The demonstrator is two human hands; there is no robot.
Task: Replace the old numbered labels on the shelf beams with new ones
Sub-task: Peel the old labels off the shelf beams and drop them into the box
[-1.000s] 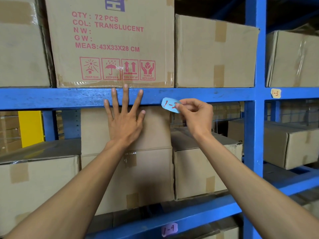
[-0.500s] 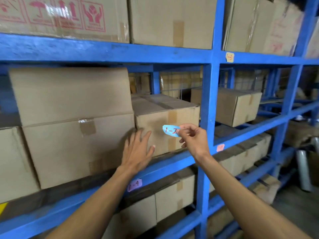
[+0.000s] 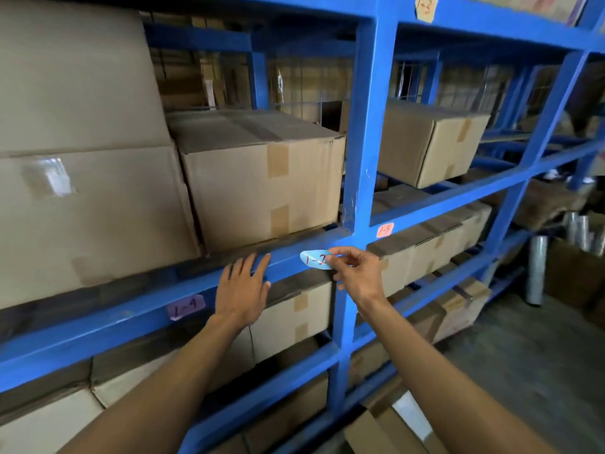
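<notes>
Moved: both hands dropped from the upper beam to the lower beam (image 3: 288,257).
Right hand (image 3: 357,278): pinched blue "1-2" label (image 3: 316,259).
Left hand (image 3: 244,290): fingers straight, spread, on the lower beam.
Label handling: looked light, floppy; best held by one edge.

The right hand's (image 3: 355,276) fingertips cover the last digit on the blue label (image 3: 315,259). Left of it, the purple label (image 3: 185,306) is blurred. Above it, the yellow label (image 3: 425,7) is cut by the top edge.

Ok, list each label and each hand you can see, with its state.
blue label: off the beam, pinched in the right hand
purple label: stuck on the beam
orange label: stuck on the beam
yellow label: stuck on the upper beam
left hand: fingers straight, at the beam
right hand: pinches the blue label
</notes>
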